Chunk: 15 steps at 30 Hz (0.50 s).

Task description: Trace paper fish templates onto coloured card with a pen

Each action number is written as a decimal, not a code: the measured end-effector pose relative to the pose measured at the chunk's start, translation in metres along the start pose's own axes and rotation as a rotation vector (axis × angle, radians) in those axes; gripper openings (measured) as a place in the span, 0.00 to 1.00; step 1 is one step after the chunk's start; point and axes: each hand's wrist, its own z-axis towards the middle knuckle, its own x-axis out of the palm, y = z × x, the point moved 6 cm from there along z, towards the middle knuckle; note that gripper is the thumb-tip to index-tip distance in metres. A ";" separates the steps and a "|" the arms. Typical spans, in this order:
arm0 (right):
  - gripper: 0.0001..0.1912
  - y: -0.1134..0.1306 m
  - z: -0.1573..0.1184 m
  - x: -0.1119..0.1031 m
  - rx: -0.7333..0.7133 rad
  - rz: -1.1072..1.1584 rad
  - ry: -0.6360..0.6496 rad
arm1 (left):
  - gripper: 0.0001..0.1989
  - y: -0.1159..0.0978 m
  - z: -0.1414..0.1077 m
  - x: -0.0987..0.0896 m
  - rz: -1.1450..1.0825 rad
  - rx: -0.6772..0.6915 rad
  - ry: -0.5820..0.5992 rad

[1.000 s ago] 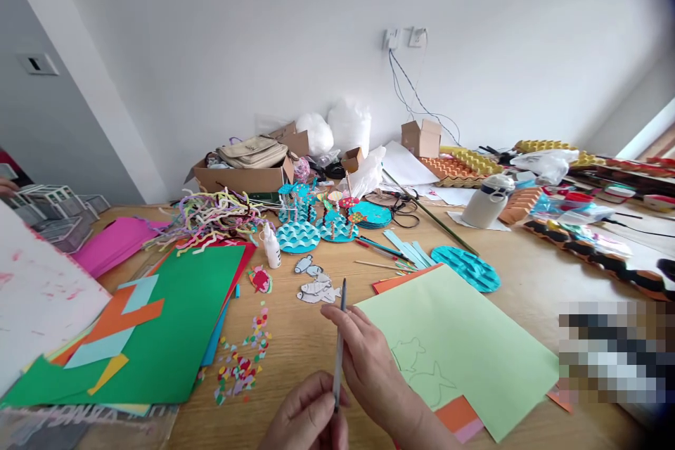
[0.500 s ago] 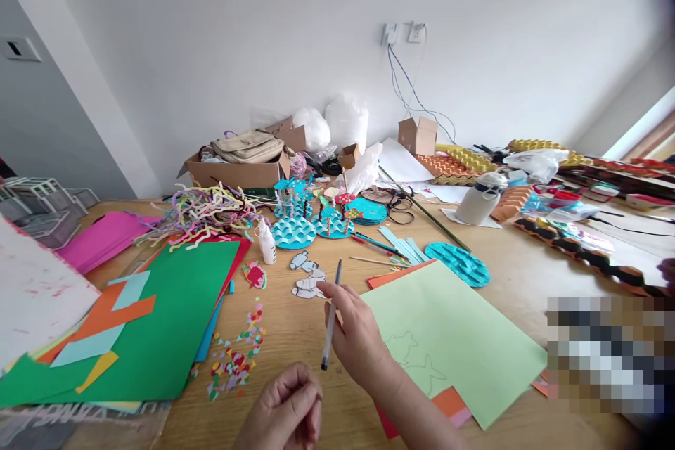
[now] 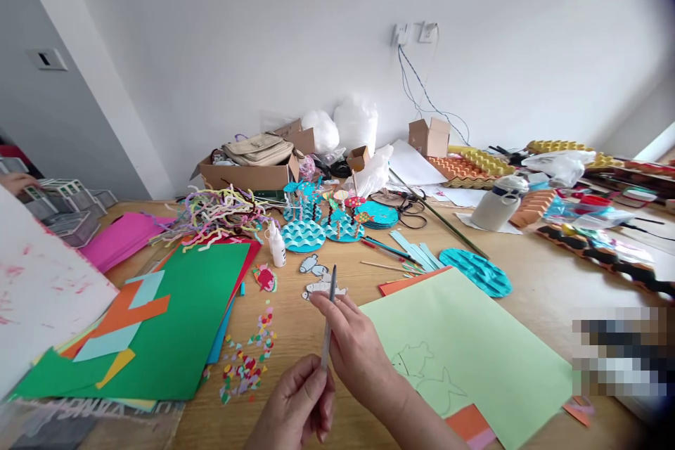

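My right hand (image 3: 353,341) holds a grey pen (image 3: 331,309) upright between its fingers, near small paper fish cut-outs (image 3: 318,286). Below it, my left hand (image 3: 303,397) has its thumb and fingers closed around the pen's lower end. A light green sheet (image 3: 485,344) with pencilled fish outlines lies right of my right hand. Left of my hands are scattered confetti pieces (image 3: 245,369) and a red paper fish (image 3: 265,278).
Green paper (image 3: 195,309) with coloured strips lies left. A glue bottle (image 3: 277,246), pipe cleaners (image 3: 226,214) and blue wavy discs (image 3: 302,234) stand farther back. A white jar (image 3: 496,205) is at right. Another person's hand (image 3: 18,183) shows at far left.
My left hand has risen to meet the pen and closed on its lower end. The view has turned slightly left, and another person's hand has appeared at the far left.
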 end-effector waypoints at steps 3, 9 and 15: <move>0.23 0.001 -0.008 -0.001 0.080 0.190 0.026 | 0.21 -0.008 0.001 -0.006 0.074 0.089 -0.052; 0.16 -0.015 -0.024 0.006 0.460 0.752 -0.040 | 0.22 -0.020 0.000 -0.014 0.361 0.232 -0.060; 0.14 -0.013 -0.023 0.016 0.591 1.032 0.124 | 0.20 -0.010 0.004 -0.019 0.580 0.164 0.074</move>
